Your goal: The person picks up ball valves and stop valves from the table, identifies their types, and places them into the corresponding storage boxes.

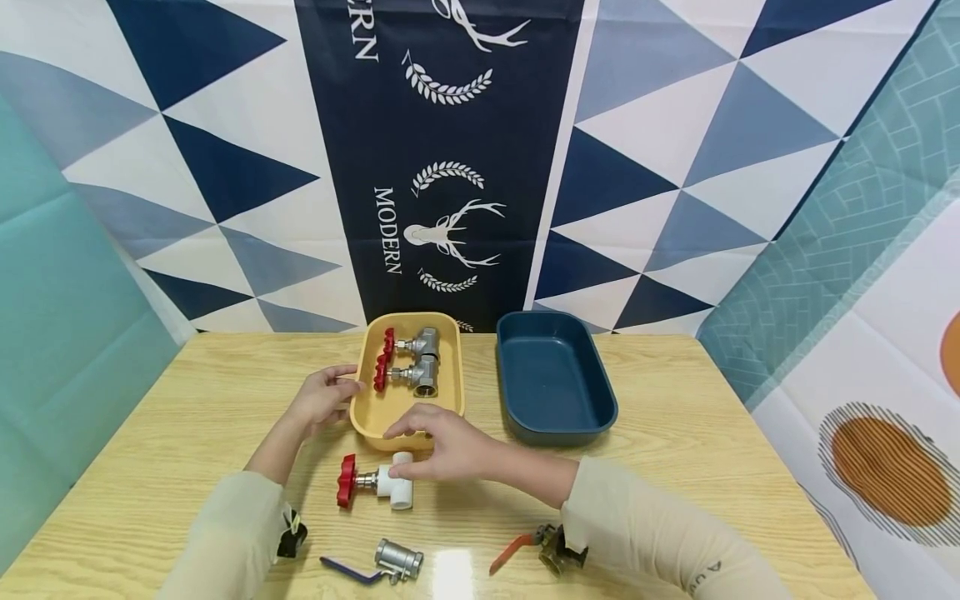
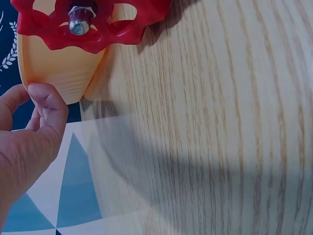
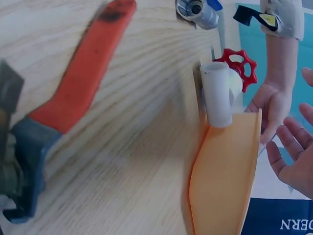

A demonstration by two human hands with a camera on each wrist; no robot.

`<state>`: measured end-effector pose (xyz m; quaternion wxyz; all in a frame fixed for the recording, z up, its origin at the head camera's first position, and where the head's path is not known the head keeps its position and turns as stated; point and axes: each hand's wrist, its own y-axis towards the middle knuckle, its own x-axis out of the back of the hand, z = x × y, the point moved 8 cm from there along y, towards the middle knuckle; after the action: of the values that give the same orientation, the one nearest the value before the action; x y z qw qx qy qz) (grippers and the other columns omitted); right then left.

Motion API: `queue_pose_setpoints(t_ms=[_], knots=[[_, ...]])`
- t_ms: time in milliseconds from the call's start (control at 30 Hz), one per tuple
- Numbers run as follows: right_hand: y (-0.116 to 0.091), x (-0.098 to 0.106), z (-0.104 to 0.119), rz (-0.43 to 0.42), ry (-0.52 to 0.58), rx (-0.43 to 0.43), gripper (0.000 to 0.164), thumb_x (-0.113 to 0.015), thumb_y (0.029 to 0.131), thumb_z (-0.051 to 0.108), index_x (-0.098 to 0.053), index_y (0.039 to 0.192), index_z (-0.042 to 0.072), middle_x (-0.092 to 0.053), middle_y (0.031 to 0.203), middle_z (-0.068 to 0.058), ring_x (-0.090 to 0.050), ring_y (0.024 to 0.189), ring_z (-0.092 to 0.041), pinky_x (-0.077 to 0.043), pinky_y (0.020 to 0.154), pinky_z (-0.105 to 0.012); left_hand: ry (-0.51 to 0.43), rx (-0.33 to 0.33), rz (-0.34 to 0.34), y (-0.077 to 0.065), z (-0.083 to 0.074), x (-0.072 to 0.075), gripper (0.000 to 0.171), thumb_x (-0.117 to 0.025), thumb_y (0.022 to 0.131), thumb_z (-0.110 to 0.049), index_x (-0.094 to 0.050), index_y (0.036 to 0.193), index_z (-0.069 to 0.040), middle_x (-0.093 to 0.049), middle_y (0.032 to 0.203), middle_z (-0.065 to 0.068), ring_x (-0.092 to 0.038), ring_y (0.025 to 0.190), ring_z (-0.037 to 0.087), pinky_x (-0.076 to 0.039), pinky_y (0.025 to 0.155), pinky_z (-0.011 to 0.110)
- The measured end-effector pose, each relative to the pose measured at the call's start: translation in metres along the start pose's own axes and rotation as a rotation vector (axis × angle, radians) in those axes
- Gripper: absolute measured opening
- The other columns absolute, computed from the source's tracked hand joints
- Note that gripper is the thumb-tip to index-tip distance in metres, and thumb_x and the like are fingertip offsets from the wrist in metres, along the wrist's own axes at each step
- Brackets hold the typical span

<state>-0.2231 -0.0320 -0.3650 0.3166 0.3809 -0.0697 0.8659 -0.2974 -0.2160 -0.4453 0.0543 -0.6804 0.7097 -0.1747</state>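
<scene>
A yellow tray (image 1: 385, 408) holds two metal valves (image 1: 425, 371) with red handwheels. My left hand (image 1: 322, 400) is at its left side, pinching the rim (image 2: 27, 83) between thumb and fingers. Over the tray's near edge hovers my right hand (image 1: 450, 446), fingers spread and loosely bent, holding nothing; the right wrist view shows its palm and fingers (image 3: 296, 152) beside the tray wall. Just below that hand, a white plastic valve (image 1: 401, 492) with a red handwheel (image 1: 346, 481) lies on the table in front of the tray.
To the right of the yellow tray stands a dark blue tray (image 1: 555, 375) with nothing in it. Nearer the front lie a ball valve with a blue lever (image 1: 397, 560) and a brass-coloured valve (image 1: 553, 550) with an orange-red lever (image 3: 88, 73), close to the right sleeve. A patterned cloth hangs behind the table.
</scene>
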Motion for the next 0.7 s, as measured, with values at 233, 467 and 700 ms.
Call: queue_pose_setpoints(t_ms=[233, 467, 700], knots=[[-0.004, -0.01, 0.004, 0.001, -0.024, 0.033, 0.041, -0.074, 0.08, 0.031, -0.065, 0.115, 0.011, -0.063, 0.11, -0.002, -0.056, 0.106, -0.011, -0.047, 0.09, -0.024, -0.015, -0.009, -0.002, -0.002, -0.003, -0.001, 0.059, -0.058, 0.089, -0.016, -0.034, 0.139, 0.002, -0.052, 0.109, 0.012, -0.061, 0.088, 0.017, -0.056, 0.076, 0.032], [-0.007, -0.022, -0.003, 0.037, -0.033, 0.015, 0.042, -0.072, 0.081, 0.033, -0.064, 0.117, 0.012, -0.063, 0.111, -0.003, -0.056, 0.105, -0.013, -0.048, 0.088, -0.026, -0.004, 0.004, -0.015, -0.004, -0.005, -0.002, 0.054, -0.055, 0.091, -0.013, -0.035, 0.14, -0.001, -0.05, 0.117, 0.018, -0.061, 0.09, 0.019, -0.055, 0.076, 0.031], [-0.009, -0.029, -0.007, 0.048, -0.084, 0.012, 0.044, -0.071, 0.081, 0.037, -0.062, 0.119, 0.017, -0.06, 0.113, 0.003, -0.055, 0.107, -0.011, -0.047, 0.088, -0.022, 0.007, 0.009, -0.018, -0.003, -0.006, -0.001, 0.055, -0.056, 0.092, -0.015, -0.035, 0.141, -0.002, -0.051, 0.113, 0.013, -0.061, 0.091, 0.02, -0.055, 0.077, 0.031]])
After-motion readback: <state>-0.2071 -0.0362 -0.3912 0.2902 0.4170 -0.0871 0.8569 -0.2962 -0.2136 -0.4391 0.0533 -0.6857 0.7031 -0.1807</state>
